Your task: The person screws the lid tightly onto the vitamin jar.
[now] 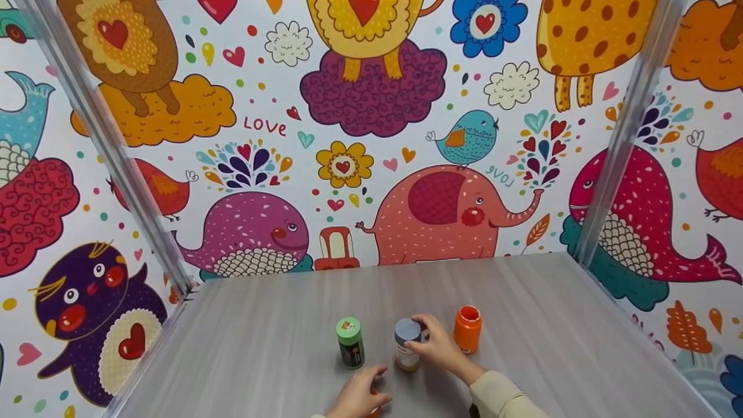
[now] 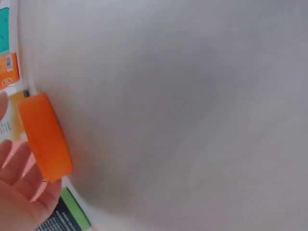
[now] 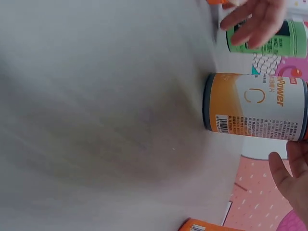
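A white-and-orange supplement jar (image 3: pixel 257 103) with a grey top (image 1: pixel 408 329) stands upright on the table. My right hand (image 1: pixel 442 348) grips it near the top, thumb in front and fingers on the right side. In the left wrist view an orange lid (image 2: pixel 45 137) is beside the fingers of my left hand (image 2: pixel 26 192), at table level. My left hand has loosely bent fingers that do not close round the lid. From the head camera, the left hand mostly covers that lid (image 1: pixel 374 413).
A green-capped dark bottle (image 1: pixel 350 343) stands left of the jar. To the right, an orange bottle (image 1: pixel 468 330) stands without a lid, its mouth facing up. The grey table (image 1: pixel 261 337) meets patterned walls (image 1: pixel 360 133) with metal posts (image 1: pixel 618 139) at the back corners.
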`<state>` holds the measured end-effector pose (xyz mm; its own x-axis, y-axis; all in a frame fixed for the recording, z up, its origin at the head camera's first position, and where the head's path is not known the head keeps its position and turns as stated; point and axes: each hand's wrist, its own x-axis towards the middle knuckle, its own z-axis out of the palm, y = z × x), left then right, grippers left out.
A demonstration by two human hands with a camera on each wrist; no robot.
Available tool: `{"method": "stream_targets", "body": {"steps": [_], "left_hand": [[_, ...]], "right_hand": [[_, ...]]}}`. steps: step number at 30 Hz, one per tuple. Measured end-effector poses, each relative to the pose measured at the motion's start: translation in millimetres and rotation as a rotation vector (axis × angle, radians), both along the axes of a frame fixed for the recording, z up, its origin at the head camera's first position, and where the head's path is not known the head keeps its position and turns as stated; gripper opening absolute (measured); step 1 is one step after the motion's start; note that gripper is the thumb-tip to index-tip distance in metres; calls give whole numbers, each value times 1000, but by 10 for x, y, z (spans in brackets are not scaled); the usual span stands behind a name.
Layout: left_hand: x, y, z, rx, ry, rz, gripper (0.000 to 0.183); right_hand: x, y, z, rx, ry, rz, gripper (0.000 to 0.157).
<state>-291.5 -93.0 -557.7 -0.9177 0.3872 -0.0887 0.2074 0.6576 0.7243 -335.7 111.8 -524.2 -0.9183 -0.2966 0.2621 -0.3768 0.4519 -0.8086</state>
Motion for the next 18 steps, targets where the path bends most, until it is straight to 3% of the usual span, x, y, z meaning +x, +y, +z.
{"method": "stream_targets", "body": {"steps": [4, 10, 18], "left_hand": [[38, -69, -27, -70, 8, -7, 53], [67, -147, -43, -103, -22, -25, 57], [115, -216, -30, -162, 78, -69, 50]], "right_hand": [[-54, -19, -10, -39, 12, -14, 55], [-112, -12, -21, -77, -29, -20, 57], [-127, -23, -38, -62, -12, -8, 58]]}}
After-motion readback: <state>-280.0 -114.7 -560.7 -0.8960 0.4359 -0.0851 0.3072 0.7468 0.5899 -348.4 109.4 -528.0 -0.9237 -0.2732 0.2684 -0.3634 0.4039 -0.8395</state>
